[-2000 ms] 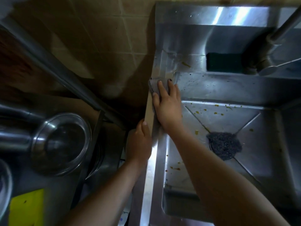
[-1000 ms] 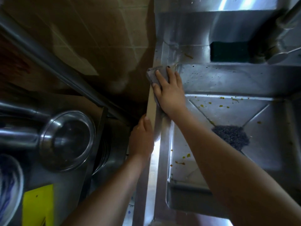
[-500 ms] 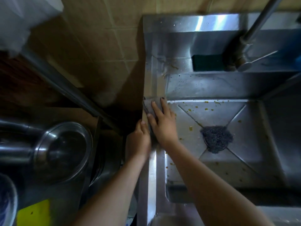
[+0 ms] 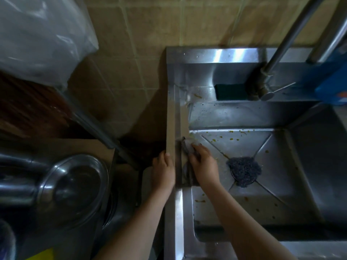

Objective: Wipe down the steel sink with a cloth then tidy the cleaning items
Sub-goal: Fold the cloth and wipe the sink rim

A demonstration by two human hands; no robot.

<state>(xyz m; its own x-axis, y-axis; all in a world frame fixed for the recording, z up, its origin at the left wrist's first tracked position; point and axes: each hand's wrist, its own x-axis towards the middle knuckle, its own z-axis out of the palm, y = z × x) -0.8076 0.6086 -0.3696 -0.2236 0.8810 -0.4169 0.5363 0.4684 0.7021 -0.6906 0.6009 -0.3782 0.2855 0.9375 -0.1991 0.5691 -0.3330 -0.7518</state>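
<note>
Sliding back from the far-left corner, the right hand (image 4: 203,164) drags the crumpled grey cloth (image 4: 186,144) along the left rim of the steel sink (image 4: 178,212), fingers curled on it. The left hand (image 4: 163,171) braces the outer edge; its grip cannot be told. Yellow food specks (image 4: 231,131) in the basin await wiping.

**Change over two seconds.** Your right hand (image 4: 203,164) now lies much nearer you along the left rim of the sink (image 4: 178,212). Earlier it pressed the cloth (image 4: 187,145) at the rim's back corner; now it sits just beside your left hand (image 4: 163,169). Its fingers, flat before, now curl over the cloth, which hangs down the basin's inner left wall. The view now takes in a plastic bag (image 4: 37,34) and a blue container (image 4: 330,85).
</note>
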